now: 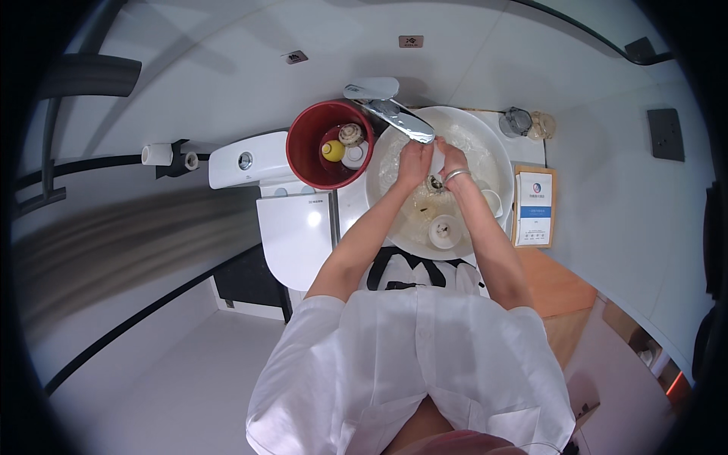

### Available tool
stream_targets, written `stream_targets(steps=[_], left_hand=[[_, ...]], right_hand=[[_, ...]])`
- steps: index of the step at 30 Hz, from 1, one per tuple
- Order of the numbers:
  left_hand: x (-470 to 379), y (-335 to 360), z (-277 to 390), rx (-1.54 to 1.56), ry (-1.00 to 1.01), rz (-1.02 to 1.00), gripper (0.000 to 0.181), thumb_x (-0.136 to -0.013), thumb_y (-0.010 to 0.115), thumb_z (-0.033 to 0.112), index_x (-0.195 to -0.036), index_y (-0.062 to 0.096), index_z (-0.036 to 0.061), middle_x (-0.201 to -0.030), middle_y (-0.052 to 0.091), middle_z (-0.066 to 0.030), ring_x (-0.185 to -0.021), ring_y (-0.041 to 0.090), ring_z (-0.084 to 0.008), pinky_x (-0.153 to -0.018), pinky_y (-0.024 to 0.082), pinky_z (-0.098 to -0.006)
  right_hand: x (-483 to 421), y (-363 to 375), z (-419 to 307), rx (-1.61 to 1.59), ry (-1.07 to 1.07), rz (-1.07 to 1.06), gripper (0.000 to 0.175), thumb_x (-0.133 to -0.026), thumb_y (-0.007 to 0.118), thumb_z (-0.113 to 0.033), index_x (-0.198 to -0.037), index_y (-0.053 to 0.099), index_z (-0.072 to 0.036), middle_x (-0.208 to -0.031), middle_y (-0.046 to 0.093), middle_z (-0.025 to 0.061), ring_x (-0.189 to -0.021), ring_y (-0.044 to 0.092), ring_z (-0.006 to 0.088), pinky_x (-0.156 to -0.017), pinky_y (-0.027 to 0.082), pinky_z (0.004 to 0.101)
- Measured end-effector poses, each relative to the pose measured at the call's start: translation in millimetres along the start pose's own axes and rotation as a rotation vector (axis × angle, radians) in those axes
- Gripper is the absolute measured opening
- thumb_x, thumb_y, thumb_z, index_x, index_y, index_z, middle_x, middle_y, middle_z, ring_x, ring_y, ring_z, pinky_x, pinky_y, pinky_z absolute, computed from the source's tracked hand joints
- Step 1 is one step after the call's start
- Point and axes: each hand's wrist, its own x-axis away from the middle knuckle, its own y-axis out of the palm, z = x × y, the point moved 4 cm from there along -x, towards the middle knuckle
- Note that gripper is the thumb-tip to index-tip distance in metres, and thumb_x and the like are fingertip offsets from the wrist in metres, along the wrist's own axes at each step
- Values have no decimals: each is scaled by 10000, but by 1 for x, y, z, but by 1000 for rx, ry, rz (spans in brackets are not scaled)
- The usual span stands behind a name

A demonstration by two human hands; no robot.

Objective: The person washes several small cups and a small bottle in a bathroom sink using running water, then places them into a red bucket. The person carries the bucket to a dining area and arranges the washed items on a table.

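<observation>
Both my hands are under the spout of a chrome faucet (398,116), over a round white washbasin (503,151) with water in it. Between them is a small white object, perhaps a cup (437,157), that my left hand (415,162) and my right hand (450,156) hold together. A metal bangle circles the right wrist. Below the hands, a white cup (445,231) with dark bits inside stands in the basin water. Another white cup (491,203) lies by the basin's right wall. Dark bits also show around the drain (435,182).
Left of the basin, a red bucket (296,148) holds a yellow-capped bottle (333,151) and other containers. A white toilet (296,239) stands beyond. To the right are glass cups (516,122) and a wood-framed sign (534,207) bearing writing.
</observation>
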Motion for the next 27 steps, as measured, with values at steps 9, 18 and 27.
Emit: stream_targets(steps=[9,18,27], left_hand=[[6,23,-36,381,-613,-65,431,-934,524,484,-1202,517,146,-1120,592,-29,-1037,551,-176,-774,486,-383],[15,-12,-18,1088,-833,-244,390,-846,454,183,-1182,461,-15,-1159,550,-170,-1030,601,-286,-855,561,-442],[16,-22,-2,652,-754,-455,473,-813,441,95,-1262,445,-55,-1186,557,-203,-1063,600,-329,-838,558,-447]], right_hand=[[-14,3,3,634,-417,227,231,-940,494,-241,-987,655,-81,-984,678,145,-842,654,312,-707,499,430],[55,-7,-7,821,-1251,129,359,-805,556,-109,-1155,625,-66,-1149,621,152,-1044,568,373,-910,448,436],[13,3,-34,1381,-875,45,369,-890,561,-417,-984,605,-63,-718,669,167,-703,655,373,-654,508,466]])
